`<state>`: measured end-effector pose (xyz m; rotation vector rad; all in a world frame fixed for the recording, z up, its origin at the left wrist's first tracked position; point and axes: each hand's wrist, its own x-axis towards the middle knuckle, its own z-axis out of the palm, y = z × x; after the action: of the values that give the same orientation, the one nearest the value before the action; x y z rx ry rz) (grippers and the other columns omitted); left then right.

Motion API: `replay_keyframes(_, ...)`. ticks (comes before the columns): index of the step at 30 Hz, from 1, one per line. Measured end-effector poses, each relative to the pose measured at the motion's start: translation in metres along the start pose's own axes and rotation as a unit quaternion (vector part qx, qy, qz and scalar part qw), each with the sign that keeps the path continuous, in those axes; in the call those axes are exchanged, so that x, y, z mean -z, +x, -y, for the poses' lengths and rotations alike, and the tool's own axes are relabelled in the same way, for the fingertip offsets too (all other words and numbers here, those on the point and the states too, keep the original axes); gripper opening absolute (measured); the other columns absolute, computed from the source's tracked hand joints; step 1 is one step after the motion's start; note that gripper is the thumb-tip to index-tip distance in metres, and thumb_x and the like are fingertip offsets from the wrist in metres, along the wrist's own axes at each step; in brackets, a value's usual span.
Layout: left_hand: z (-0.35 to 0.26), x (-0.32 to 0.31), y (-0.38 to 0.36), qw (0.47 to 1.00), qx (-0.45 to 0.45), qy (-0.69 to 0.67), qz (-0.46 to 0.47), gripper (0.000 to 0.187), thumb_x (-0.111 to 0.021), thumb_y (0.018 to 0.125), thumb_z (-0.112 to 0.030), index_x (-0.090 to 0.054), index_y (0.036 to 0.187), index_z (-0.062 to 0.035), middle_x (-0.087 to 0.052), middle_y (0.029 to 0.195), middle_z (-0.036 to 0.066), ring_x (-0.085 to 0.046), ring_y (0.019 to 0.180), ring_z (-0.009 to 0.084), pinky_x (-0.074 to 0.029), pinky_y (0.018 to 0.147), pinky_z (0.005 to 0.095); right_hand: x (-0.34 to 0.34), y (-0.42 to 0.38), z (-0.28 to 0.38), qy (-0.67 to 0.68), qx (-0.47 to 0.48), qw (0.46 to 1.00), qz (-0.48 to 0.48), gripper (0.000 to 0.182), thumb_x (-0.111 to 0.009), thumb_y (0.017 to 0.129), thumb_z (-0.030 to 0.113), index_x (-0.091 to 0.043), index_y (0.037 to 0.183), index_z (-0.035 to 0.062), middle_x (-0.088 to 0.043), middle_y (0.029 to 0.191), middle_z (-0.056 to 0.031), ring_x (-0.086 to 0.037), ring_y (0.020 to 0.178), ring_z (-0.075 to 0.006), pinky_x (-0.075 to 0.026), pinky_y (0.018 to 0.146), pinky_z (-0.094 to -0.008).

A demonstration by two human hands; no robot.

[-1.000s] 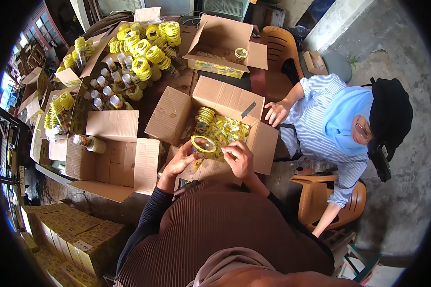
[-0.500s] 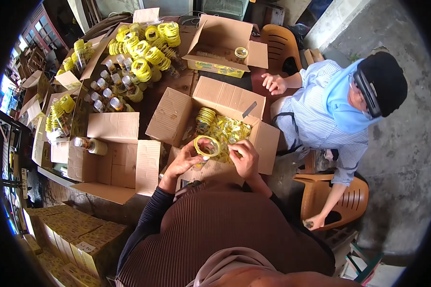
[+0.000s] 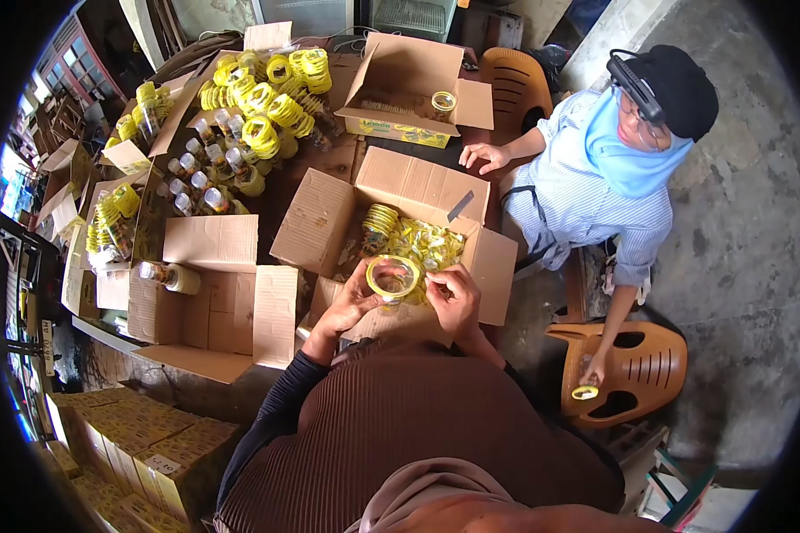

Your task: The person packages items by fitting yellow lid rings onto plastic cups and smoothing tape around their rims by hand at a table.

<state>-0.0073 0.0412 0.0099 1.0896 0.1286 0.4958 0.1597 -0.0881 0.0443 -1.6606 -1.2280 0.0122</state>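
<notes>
My left hand (image 3: 345, 306) is closed around a clear plastic jar (image 3: 394, 293) with a yellow ring at its mouth. The mouth faces up towards me. Beside the jar's right edge, my right hand (image 3: 456, 300) is pinched, and whatever may be between its fingertips is too small to make out. Both hands are above the near side of an open cardboard box (image 3: 418, 182). Inside that box lie a stack of yellow-rimmed pieces (image 3: 380, 222) and a heap of small yellow wrappers or labels (image 3: 431, 242).
At my left stands another open cardboard box (image 3: 209, 306). Many yellow rings (image 3: 262, 98) and filled bottles (image 3: 200, 182) crowd the back left. A co-worker (image 3: 613, 178) at the right holds a yellow-rimmed jar (image 3: 585, 392) over an orange chair (image 3: 649, 364).
The jar in my left hand has shifted slightly right and its mouth shows more fully. The co-worker has leaned left, and the jar in their lowered hand has come into view.
</notes>
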Motion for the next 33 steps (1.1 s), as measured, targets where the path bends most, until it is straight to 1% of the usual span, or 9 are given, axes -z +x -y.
replay_keyframes(6, 0.014, 0.007, -0.001, 0.993, 0.018, 0.113, -0.024, 0.067, -0.065, 0.092, -0.009, -0.027, 0.148, -0.007, -0.044, 0.139, 0.013, -0.042, 0.131, 0.0249, -0.038, 0.108, 0.04, -0.002, -0.005, 0.003, 0.099, -0.044, 0.994, 0.03, 0.02, -0.07, 0.077, -0.008, -0.067, 0.095, 0.0009, -0.06, 0.086, -0.0094, -0.064, 0.072, -0.0189, -0.055, 0.062, -0.0288)
replay_keyframes(9, 0.015, -0.007, 0.0, 0.995, -0.028, 0.062, -0.078, 0.06, -0.063, 0.093, -0.009, -0.031, 0.144, -0.0054, -0.039, 0.141, 0.014, -0.038, 0.134, 0.0236, -0.036, 0.109, 0.0409, -0.003, -0.008, 0.001, 0.103, -0.053, 0.992, 0.042, 0.022, -0.069, 0.077, -0.009, -0.067, 0.097, 0.0007, -0.059, 0.088, -0.0093, -0.063, 0.074, -0.0184, -0.056, 0.064, -0.0278)
replay_keyframes(12, 0.024, -0.009, -0.002, 0.994, -0.002, 0.043, -0.103, 0.04, -0.064, 0.093, -0.011, -0.049, 0.13, -0.0037, -0.04, 0.139, 0.015, -0.037, 0.134, 0.026, -0.035, 0.11, 0.0416, -0.004, -0.01, -0.001, 0.09, -0.052, 0.994, 0.045, 0.023, -0.069, 0.076, -0.008, -0.067, 0.097, 0.0009, -0.059, 0.086, -0.0093, -0.063, 0.075, -0.0195, -0.055, 0.063, -0.0288)
replay_keyframes(14, 0.028, -0.009, -0.002, 0.917, -0.096, 0.377, -0.093, 0.022, -0.066, 0.092, -0.013, -0.06, 0.112, -0.004, -0.041, 0.138, 0.018, -0.038, 0.133, 0.0285, -0.035, 0.109, 0.0415, -0.005, -0.011, -0.001, 0.079, -0.041, 0.995, 0.048, 0.023, -0.069, 0.076, -0.007, -0.067, 0.097, 0.0014, -0.059, 0.084, -0.009, -0.062, 0.073, -0.0211, -0.052, 0.062, -0.0309)
replay_keyframes(16, 0.031, -0.017, -0.002, 0.947, -0.085, 0.283, -0.13, 0.018, -0.069, 0.089, -0.014, -0.063, 0.103, -0.0043, -0.044, 0.135, 0.018, -0.043, 0.127, 0.0302, -0.037, 0.106, 0.0397, -0.006, -0.012, -0.002, 0.066, -0.035, 0.996, 0.053, 0.023, -0.069, 0.075, -0.006, -0.067, 0.097, 0.0015, -0.059, 0.083, -0.0089, -0.062, 0.073, -0.0221, -0.051, 0.062, -0.0319)
replay_keyframes(18, 0.031, -0.014, -0.002, 0.887, -0.111, 0.435, -0.107, 0.018, -0.072, 0.086, -0.013, -0.063, 0.099, -0.004, -0.053, 0.122, 0.015, -0.05, 0.112, 0.0298, -0.043, 0.095, 0.0391, -0.006, -0.015, -0.002, 0.054, -0.029, 0.996, 0.058, 0.023, -0.07, 0.075, -0.005, -0.067, 0.097, 0.0017, -0.059, 0.082, -0.0089, -0.062, 0.072, -0.0231, -0.049, 0.062, -0.0329)
replay_keyframes(21, 0.031, -0.017, 0.0, 0.858, -0.133, 0.476, -0.138, 0.014, -0.071, 0.086, -0.01, -0.065, 0.096, -0.0015, -0.056, 0.106, 0.013, -0.052, 0.099, 0.0296, -0.044, 0.086, 0.0406, -0.005, -0.016, 0.0, 0.039, -0.036, 0.998, 0.037, 0.022, -0.07, 0.074, -0.003, -0.068, 0.095, 0.0032, -0.059, 0.081, -0.0079, -0.06, 0.071, -0.0238, -0.048, 0.062, -0.0337)
replay_keyframes(25, 0.011, -0.032, 0.003, 0.811, -0.162, 0.542, -0.149, 0.013, -0.073, 0.081, -0.005, -0.066, 0.091, 0.0009, -0.054, 0.084, 0.013, -0.05, 0.081, 0.03, -0.041, 0.07, 0.0391, -0.002, -0.015, 0.004, -0.045, 0.054, 0.998, 0.007, 0.018, -0.071, 0.073, -0.001, -0.067, 0.089, 0.0068, -0.057, 0.078, -0.0055, -0.058, 0.068, -0.0236, -0.048, 0.059, -0.0347)
replay_keyframes(33, -0.001, -0.043, 0.0, 0.782, -0.152, 0.585, -0.154, 0.008, -0.071, 0.08, -0.006, -0.065, 0.083, -0.0015, -0.052, 0.075, 0.011, -0.049, 0.072, 0.0292, -0.042, 0.064, 0.0412, -0.003, -0.018, 0.007, -0.081, 0.092, 0.992, 0.005, 0.016, -0.072, 0.073, 0.002, -0.066, 0.087, 0.0081, -0.055, 0.076, -0.0049, -0.058, 0.068, -0.0225, -0.048, 0.059, -0.0351)
